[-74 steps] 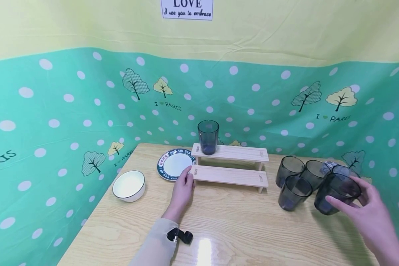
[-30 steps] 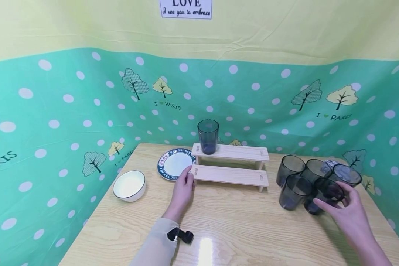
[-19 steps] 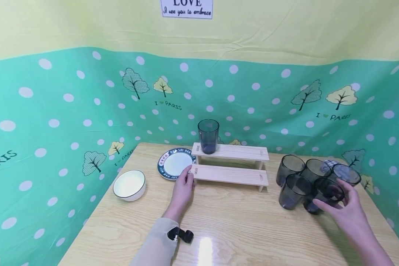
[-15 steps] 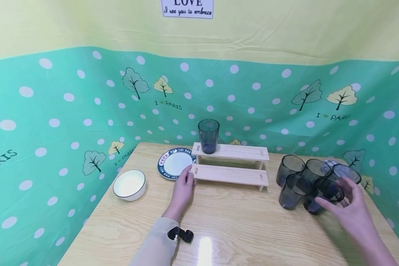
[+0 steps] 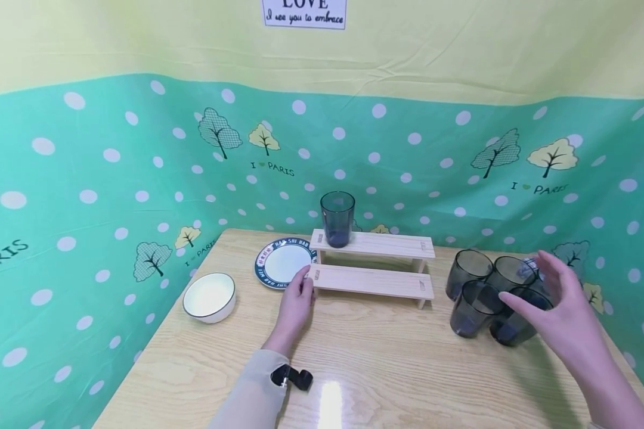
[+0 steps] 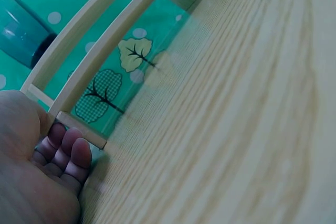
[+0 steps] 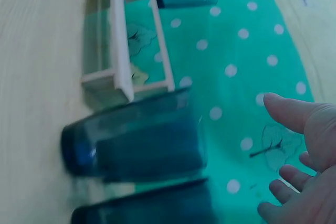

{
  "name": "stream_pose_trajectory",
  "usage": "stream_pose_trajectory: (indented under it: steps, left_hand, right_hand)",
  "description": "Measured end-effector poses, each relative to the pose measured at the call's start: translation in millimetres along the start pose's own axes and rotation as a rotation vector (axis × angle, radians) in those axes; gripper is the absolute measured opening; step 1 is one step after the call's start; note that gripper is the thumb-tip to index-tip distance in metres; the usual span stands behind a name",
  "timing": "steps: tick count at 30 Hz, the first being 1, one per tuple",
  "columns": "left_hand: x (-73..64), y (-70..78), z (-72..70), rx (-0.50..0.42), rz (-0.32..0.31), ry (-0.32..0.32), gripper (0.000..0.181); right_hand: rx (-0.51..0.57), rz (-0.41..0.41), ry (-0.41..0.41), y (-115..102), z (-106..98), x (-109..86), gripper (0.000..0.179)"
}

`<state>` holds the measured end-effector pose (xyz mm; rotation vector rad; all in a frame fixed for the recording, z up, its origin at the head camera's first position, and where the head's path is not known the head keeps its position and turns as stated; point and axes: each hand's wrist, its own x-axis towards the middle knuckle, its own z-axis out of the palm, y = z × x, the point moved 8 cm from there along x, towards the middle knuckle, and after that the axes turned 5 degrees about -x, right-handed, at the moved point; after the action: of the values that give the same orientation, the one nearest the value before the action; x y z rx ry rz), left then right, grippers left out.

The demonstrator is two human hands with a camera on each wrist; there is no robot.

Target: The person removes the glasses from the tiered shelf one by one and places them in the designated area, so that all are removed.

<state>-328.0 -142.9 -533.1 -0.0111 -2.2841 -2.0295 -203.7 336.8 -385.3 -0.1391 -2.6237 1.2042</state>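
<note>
My left hand (image 5: 294, 307) grips the left end of a two-step wooden shelf (image 5: 370, 283); in the left wrist view its fingers (image 6: 80, 153) curl against the end leg. A dark, see-through glass (image 5: 337, 220) stands upright on the left of the upper step. My right hand (image 5: 563, 307) is spread, thumb apart from the fingers, over the right side of a cluster of similar upright glasses. The front-right glass (image 5: 515, 325) is partly behind this hand, close beside the front-left glass (image 5: 474, 313). In the right wrist view nothing lies in the right palm (image 7: 315, 192).
Left of the shelf lies a plate (image 5: 287, 265) with a blue lettered rim. A white bowl (image 5: 208, 298) with a dark edge stands nearer the table's left edge. A green and yellow printed curtain (image 5: 408, 149) hangs behind the wooden table (image 5: 386, 357).
My right hand brought a glass leftward into the cluster, let go of it, and has lifted with its fingers spreading. The left hand stays at the shelf's end.
</note>
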Motion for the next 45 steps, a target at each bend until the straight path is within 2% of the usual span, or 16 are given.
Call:
stream_pose_trajectory:
  steps: [9,24,32,45]
  left_hand:
    - [0.0,-1.0,-0.5,-0.008,-0.002,0.001,0.050]
    - [0.0,2.7,-0.1,0.037,0.013,0.006,0.048]
    - [-0.7,3.2,0.2,0.026,0.007,0.008,0.049]
    - [-1.8,5.6,-0.3,0.026,0.019,0.009,0.049]
  right_hand:
    - [0.050,-0.101,-0.005,-58,24,19.2,0.108]
    - [0.220,-0.219,-0.118,-135,89,53.4,0.106]
    - [0.259,-0.220,-0.148,-159,120,72.8,0.105]
    - [0.279,-0.194,-0.221,-174,171,105.8,0.104]
